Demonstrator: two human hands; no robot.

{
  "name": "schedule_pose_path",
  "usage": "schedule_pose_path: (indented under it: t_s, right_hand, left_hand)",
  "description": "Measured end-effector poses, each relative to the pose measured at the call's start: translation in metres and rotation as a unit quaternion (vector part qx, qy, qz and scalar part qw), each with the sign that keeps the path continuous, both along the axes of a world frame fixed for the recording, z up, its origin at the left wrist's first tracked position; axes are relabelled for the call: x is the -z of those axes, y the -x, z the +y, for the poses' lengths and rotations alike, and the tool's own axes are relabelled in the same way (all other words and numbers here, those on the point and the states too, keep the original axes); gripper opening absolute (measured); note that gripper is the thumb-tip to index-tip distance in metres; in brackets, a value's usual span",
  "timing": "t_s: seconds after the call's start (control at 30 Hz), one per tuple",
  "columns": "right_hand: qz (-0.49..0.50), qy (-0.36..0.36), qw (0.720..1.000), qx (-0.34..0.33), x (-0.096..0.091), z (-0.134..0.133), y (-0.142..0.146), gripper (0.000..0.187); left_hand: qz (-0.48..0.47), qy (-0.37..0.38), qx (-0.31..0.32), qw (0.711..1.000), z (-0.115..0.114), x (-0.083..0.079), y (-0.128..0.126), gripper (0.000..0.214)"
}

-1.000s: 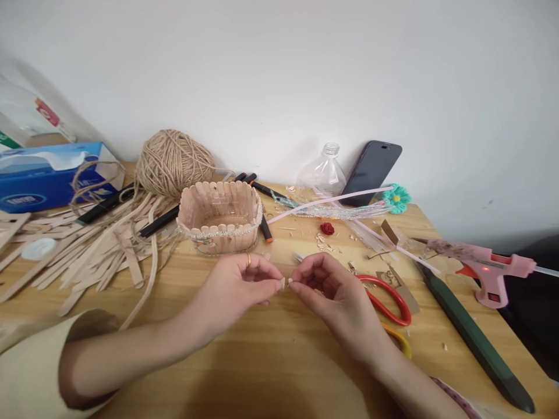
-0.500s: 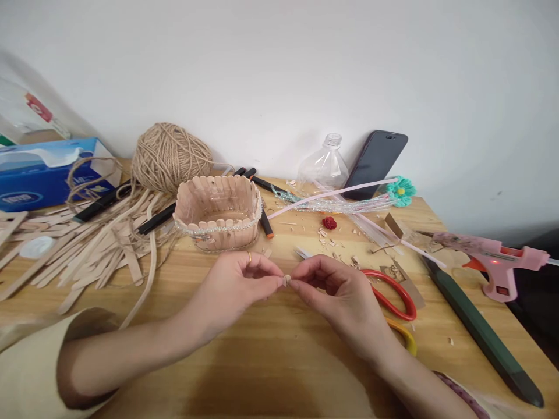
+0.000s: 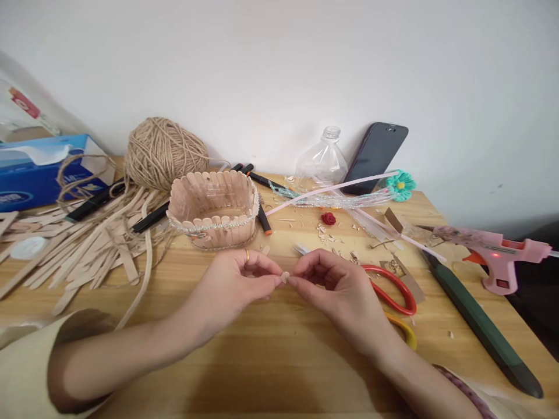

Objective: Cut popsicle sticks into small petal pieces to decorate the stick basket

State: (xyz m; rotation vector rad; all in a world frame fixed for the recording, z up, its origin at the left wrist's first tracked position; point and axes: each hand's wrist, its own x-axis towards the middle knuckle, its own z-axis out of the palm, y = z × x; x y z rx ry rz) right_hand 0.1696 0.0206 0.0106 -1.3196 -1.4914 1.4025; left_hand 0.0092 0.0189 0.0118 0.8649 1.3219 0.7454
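Note:
My left hand (image 3: 236, 285) and my right hand (image 3: 334, 285) meet fingertip to fingertip above the wooden table (image 3: 271, 361). Both pinch one small pale wooden piece (image 3: 285, 277) between thumb and forefinger. A ring sits on a finger of my left hand. Just behind the hands stands a small oval basket of ice-cream sticks (image 3: 213, 208) with a beaded band round it. A small red rose (image 3: 328, 218) lies among wood chips beyond my right hand.
Loose sticks (image 3: 82, 250), a twine ball (image 3: 163, 151), a blue tissue box (image 3: 39, 169) and black markers (image 3: 151, 220) lie left. Red and yellow scissors (image 3: 393, 297), a dark green bar (image 3: 478, 326), a pink glue gun (image 3: 493, 256), a cut bottle (image 3: 322, 160) and a phone (image 3: 375, 154) lie right.
The fingertips of both hands have closed together on the small piece. The view has shifted a little, so things on the table sit slightly higher and to the left.

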Motion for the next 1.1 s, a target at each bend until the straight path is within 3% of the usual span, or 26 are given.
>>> schedule_pose_path:
  t_s: [0.57,1.1]
  right_hand:
    - [0.023,0.004,1.000,-0.017,0.010,0.002,-0.003,0.013]
    - [-0.017,0.112,0.991,-0.072,-0.001,0.004,-0.004,0.015]
  left_hand:
    - [0.045,-0.033,0.039,0.998,0.001,0.000,0.003,0.006]
    - [0.104,-0.023,0.122,0.987,0.002,0.001,0.004,0.007]
